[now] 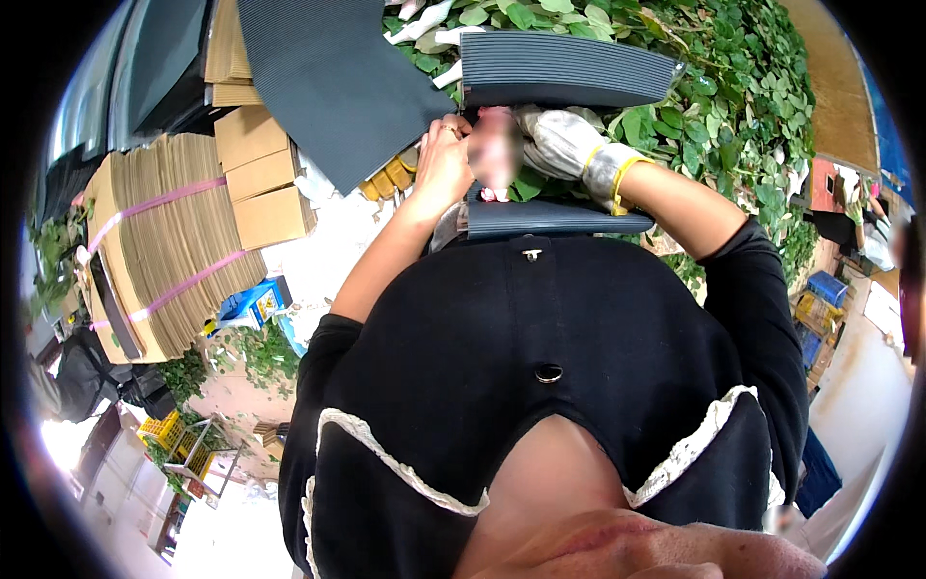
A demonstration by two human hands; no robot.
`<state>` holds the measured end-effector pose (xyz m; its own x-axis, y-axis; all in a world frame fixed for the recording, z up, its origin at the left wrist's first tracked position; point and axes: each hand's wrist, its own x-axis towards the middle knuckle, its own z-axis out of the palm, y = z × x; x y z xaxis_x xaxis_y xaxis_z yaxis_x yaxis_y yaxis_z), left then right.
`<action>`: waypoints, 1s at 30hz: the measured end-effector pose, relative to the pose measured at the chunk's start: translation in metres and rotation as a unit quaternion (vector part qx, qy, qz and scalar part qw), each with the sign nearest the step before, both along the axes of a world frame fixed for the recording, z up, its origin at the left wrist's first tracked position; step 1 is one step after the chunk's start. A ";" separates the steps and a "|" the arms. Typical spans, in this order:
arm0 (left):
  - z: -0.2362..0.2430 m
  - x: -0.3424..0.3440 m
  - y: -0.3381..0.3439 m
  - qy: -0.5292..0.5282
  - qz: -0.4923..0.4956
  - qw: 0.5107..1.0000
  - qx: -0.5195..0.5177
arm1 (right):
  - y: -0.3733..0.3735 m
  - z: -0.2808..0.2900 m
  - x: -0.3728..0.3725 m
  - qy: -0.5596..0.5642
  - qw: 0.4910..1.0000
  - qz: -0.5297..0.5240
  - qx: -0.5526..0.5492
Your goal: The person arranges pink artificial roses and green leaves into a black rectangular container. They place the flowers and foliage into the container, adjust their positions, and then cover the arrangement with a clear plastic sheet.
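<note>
Between my hands is a pink bunch of what look like flowers (495, 174), mostly smeared by blur, with green leaves beside it. My right hand (567, 145), in a grey-white glove with a yellow cuff, closes around the bunch's right side. My bare left hand (446, 162), with a ring on it, has its fingers bent together at the bunch's left edge; what they pinch is hidden. A dark ribbed cardboard piece (569, 69) stands just beyond the bunch, and another ribbed strip (559, 220) lies on the near side, against my body.
Leafy green stems (719, 116) are heaped at the far right. A large dark ribbed sheet (338, 82) lies at the far left. Left of me are a strapped stack of brown cardboard (159, 241), small brown boxes (265, 179) and a blue box (256, 301). A yellow glove (391, 180) lies near my left hand.
</note>
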<state>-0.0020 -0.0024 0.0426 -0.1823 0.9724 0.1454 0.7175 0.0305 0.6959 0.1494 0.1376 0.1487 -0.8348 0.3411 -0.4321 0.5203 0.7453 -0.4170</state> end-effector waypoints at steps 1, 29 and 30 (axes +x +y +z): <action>-0.010 0.003 0.001 0.000 0.013 1.000 -0.015 | -0.001 -0.011 0.004 0.078 0.997 0.018 0.023; 0.131 -0.099 -0.048 -0.384 0.396 0.817 0.169 | -0.018 0.100 0.056 0.298 0.938 0.166 0.061; 0.151 -0.099 -0.057 -0.389 0.341 0.831 0.207 | -0.017 0.108 0.069 0.232 0.945 0.170 0.154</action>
<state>-0.1013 -0.0595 0.1936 -0.8650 0.5013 0.0221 -0.0399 -0.1126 0.9928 0.2186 0.1209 0.2563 -0.9941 0.0687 0.0842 0.0428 0.9595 -0.2785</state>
